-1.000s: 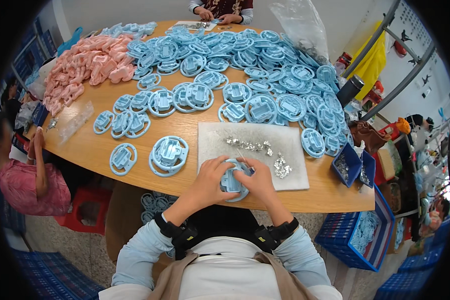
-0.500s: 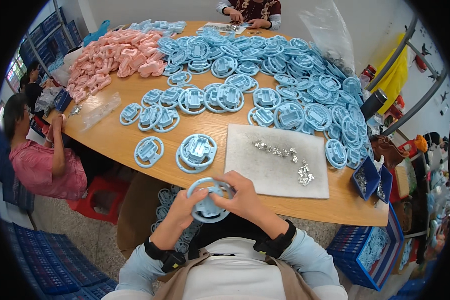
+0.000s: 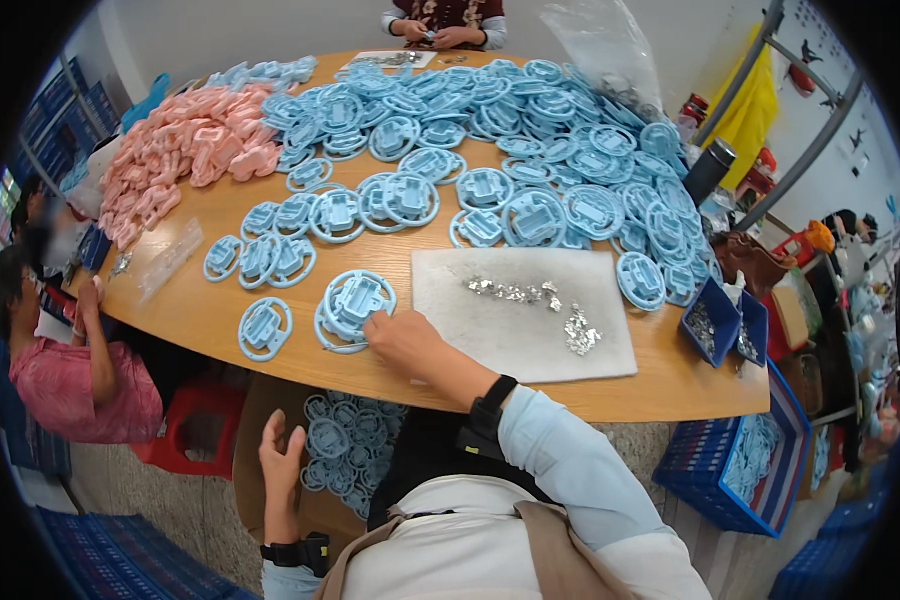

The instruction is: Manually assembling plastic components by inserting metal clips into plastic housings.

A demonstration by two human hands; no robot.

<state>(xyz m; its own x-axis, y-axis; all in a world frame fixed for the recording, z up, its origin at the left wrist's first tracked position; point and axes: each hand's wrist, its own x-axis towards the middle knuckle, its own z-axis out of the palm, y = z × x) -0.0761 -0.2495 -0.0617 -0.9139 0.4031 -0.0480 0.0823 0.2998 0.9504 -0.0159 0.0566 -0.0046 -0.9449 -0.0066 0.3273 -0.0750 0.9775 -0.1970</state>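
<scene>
My right hand [image 3: 407, 345] reaches over the table's near edge. Its fingertips close on the right rim of a light blue wheel-shaped plastic part [image 3: 358, 300], which lies stacked on another one. Each part is a ring with a raised rectangular housing in the middle. My left hand [image 3: 282, 460] is below the table edge, empty, thumb and fingers apart. Beside it, a cardboard box [image 3: 253, 425] holds several similar blue parts [image 3: 345, 445]. A single blue part [image 3: 265, 328] lies left of the stack. To the right, small shiny metal pieces [image 3: 582, 332] lie on a white pad [image 3: 510, 350].
Blue parts form a large heap [image 3: 530, 110] across the table [image 3: 390, 265], beside a pink heap [image 3: 195, 145]. Small blue bins [image 3: 710, 320] stand at the right edge, above a blue crate [image 3: 710, 470]. A co-worker [image 3: 80, 380] sits left; another [image 3: 445, 25] works opposite.
The blue part held between both hands is out of them. My left hand has dropped beside the box and opened; my right hand has moved to the stack. The whole view has shifted.
</scene>
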